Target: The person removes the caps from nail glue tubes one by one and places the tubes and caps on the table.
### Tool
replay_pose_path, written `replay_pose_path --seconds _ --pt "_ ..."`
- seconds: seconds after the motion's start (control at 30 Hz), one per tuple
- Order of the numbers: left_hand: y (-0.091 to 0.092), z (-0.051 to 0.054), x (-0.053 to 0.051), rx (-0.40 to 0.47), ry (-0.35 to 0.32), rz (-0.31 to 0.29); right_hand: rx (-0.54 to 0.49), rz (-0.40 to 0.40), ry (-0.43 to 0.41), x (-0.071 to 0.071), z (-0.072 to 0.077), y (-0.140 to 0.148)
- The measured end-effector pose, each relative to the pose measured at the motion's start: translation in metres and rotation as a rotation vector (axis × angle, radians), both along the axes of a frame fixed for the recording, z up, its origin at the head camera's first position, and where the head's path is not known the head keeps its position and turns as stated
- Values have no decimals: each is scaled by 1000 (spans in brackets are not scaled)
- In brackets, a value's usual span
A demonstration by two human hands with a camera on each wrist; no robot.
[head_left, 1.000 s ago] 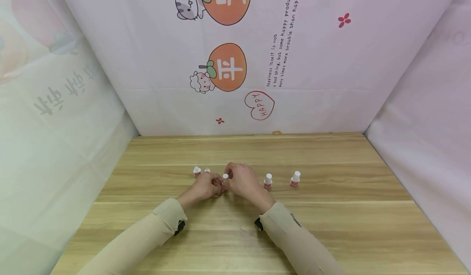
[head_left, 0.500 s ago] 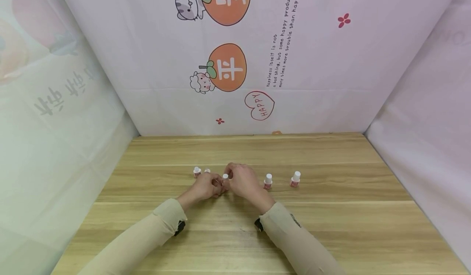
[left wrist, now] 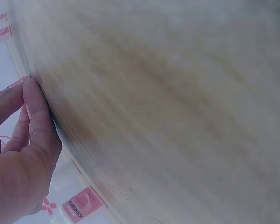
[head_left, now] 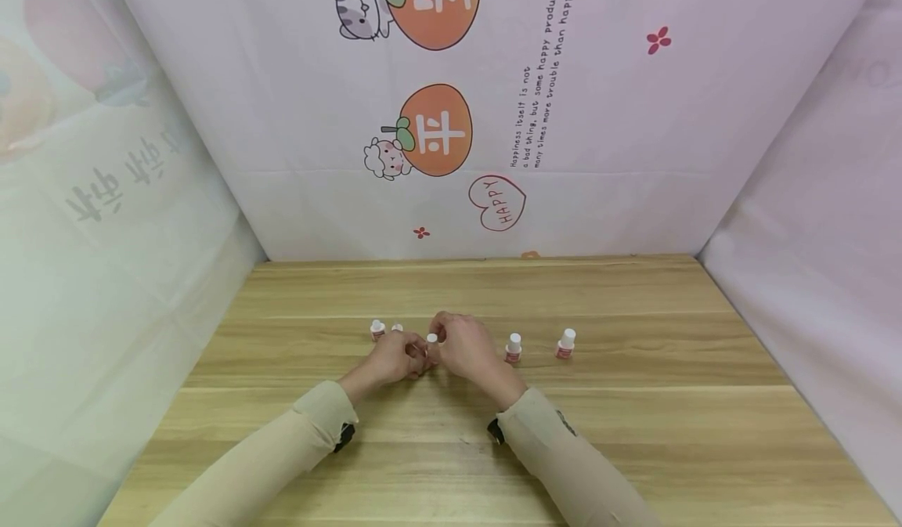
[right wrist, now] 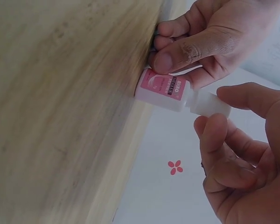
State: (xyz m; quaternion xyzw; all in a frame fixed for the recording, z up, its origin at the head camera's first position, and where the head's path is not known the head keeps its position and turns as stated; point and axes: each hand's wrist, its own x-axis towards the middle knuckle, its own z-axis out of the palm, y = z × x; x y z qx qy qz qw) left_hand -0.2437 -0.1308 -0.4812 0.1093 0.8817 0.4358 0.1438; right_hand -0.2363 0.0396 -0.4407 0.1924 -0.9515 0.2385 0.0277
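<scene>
A small white nail glue bottle [right wrist: 163,91] with a pink label stands upright on the table between the hands. My left hand [head_left: 396,355] holds its body low down, with the thumb against the label in the right wrist view. My right hand [head_left: 467,345] pinches the white cap [right wrist: 207,103] at the top between thumb and fingers. Whether the cap is loose on the neck, I cannot tell. The left wrist view shows the left hand [left wrist: 23,163] from the side, its fingertips at a bit of pink label; the rest of that bottle is hidden.
Two similar bottles stand left of the hands, one at the far left [head_left: 377,330] and one partly hidden [head_left: 398,327] behind the left hand. Right of the hands are a nearer bottle [head_left: 513,348] and a farther one [head_left: 565,344]. White printed cloth [head_left: 592,120] walls the wooden table [head_left: 451,464].
</scene>
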Motion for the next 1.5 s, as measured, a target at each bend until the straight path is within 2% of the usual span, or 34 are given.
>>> replay_pose_path --seconds 0.2,0.43,0.77,1.5 --pt "1 0 1 21 -8 11 8 7 13 0 0 0" --pt "1 0 1 -12 19 2 7 5 8 0 -1 1" --pt "0 -1 0 0 12 1 14 20 26 0 0 2" --pt "1 0 1 0 6 0 -15 8 -9 -1 0 1"
